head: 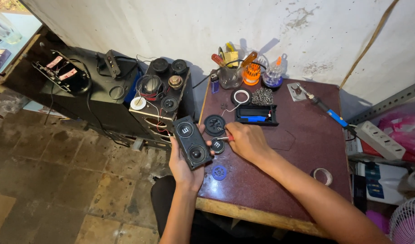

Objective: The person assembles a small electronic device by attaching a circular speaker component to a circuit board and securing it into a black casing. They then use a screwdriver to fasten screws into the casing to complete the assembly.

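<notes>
- The left hand [185,168] grips a small black speaker box [192,142] from below, holding it tilted just off the near-left edge of the desk [302,149].
- The right hand [247,141] is closed around a red-handled screwdriver [226,138], whose tip points toward the speaker box.
- A round black speaker part [217,145] lies just under the screwdriver; a bigger black disc [214,124] sits behind it.
- A blue ring [219,172] lies near the desk's front edge.
- A soldering iron [327,110] rests at the far right.
</notes>
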